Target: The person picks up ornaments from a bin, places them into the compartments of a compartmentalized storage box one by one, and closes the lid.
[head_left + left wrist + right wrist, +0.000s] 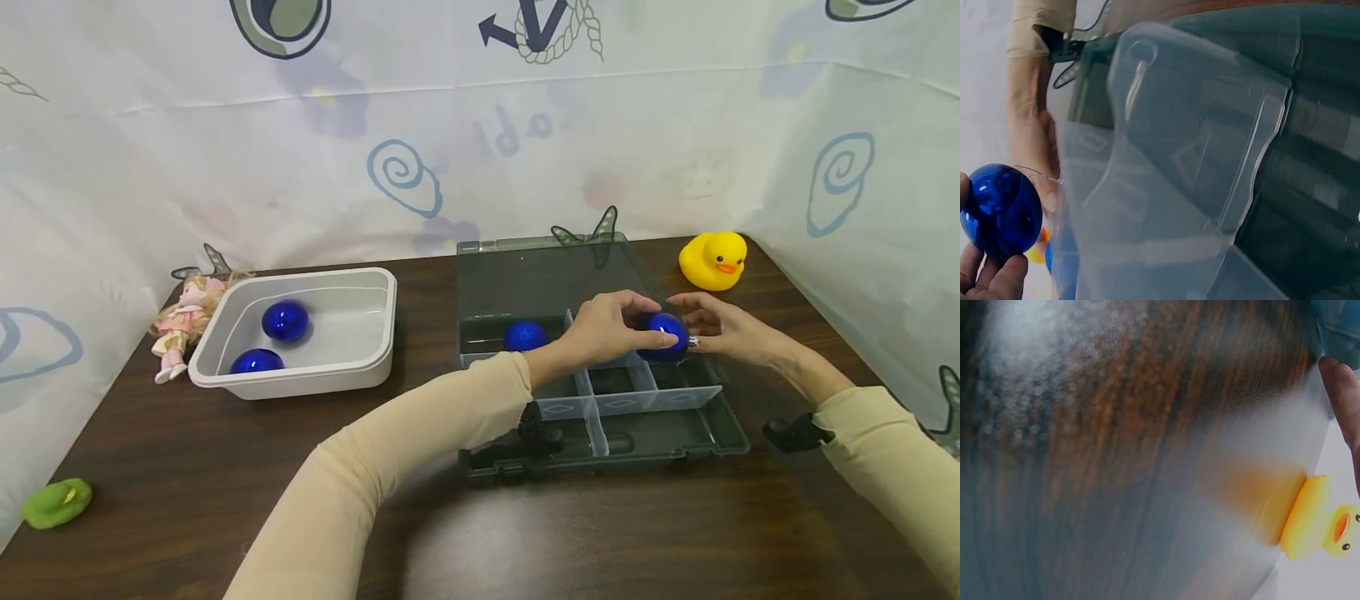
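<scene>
A shiny blue ball ornament (665, 337) with a silver cap is held by the left hand (609, 327), thumb and fingers about it, above the right part of a divided plastic case (622, 450). In the left wrist view, a thin string trails from the ornament (1002, 209). The right hand (723, 329) is beside the cap, its fingers apart and slightly bent; whether the thumb touches the cap is unclear. A glittery blue ball (526, 336) lies in a left compartment. Part of another blue ball (1060, 262) shows behind the clear divider (1172, 137).
At left stands a white tub (352, 367) with two blue balls (285, 321) in it. A doll (183, 325) leans by the tub, a green toy (57, 503) lies at front left, and a yellow rubber duck (712, 260) sits at back right. Patterned cloth hangs behind the table.
</scene>
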`<act>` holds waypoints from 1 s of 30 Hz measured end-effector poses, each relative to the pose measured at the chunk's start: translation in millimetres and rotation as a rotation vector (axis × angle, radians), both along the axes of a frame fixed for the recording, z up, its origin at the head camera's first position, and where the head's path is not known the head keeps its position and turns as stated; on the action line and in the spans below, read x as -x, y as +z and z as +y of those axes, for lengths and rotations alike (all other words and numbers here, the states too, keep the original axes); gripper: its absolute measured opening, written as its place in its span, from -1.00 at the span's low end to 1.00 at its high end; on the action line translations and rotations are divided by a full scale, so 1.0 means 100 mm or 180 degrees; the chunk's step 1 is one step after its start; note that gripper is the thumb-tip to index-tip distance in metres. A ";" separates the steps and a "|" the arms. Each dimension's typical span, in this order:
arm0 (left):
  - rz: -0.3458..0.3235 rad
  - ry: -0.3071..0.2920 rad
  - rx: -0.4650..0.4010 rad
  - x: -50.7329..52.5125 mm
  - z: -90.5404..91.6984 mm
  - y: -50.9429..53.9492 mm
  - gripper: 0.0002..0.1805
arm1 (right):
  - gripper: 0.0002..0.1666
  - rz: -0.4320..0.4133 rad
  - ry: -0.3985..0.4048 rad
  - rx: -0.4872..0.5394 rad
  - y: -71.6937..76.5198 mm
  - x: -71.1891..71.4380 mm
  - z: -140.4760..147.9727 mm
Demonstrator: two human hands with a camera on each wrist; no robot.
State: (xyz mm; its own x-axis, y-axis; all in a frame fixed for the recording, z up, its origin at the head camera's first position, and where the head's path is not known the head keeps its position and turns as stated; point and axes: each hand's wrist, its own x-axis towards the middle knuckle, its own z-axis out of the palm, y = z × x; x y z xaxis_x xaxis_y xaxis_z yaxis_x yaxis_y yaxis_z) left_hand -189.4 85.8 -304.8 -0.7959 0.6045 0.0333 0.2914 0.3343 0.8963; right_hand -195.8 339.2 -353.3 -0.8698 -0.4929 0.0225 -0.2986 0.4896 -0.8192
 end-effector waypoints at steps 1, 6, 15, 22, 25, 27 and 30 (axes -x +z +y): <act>-0.0005 -0.0004 0.0001 -0.01 0.03 -0.01 -0.49 | -0.33 0.0024 0.0026 0.0023 0.00 0.00 0.00; 0.0139 -0.0051 0.0145 -0.07 0.14 -0.08 -0.51 | -0.34 0.0030 0.0020 0.0008 0.02 0.00 0.00; 0.0302 -0.0026 0.0480 -0.12 0.23 -0.14 -0.49 | -0.28 -0.0175 -0.0147 -0.0147 0.03 -0.03 0.00; 0.0424 -0.0014 0.0706 -0.13 0.26 -0.14 -0.47 | -0.35 0.0043 0.0035 0.0016 0.00 -0.01 0.01; 0.0478 -0.0007 0.0792 -0.14 0.26 -0.13 -0.47 | -0.36 0.0036 0.0026 0.0018 0.00 -0.01 0.01; 0.0473 -0.0016 0.0840 -0.15 0.25 -0.12 -0.45 | -0.36 0.0029 -0.0005 -0.0041 0.01 -0.01 0.00; 0.0422 -0.0059 0.0866 -0.16 0.23 -0.09 -0.44 | -0.34 -0.0008 -0.0079 -0.0191 0.03 -0.02 -0.01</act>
State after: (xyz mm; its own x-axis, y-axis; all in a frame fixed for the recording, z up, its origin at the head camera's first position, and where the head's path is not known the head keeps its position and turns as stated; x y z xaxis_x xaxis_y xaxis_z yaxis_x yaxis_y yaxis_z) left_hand -173.7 109.0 -313.6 -0.7843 0.6197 -0.0290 0.4080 0.5506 0.7283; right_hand -194.1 338.2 -350.7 -0.8818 -0.4716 -0.0086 -0.2838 0.5451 -0.7889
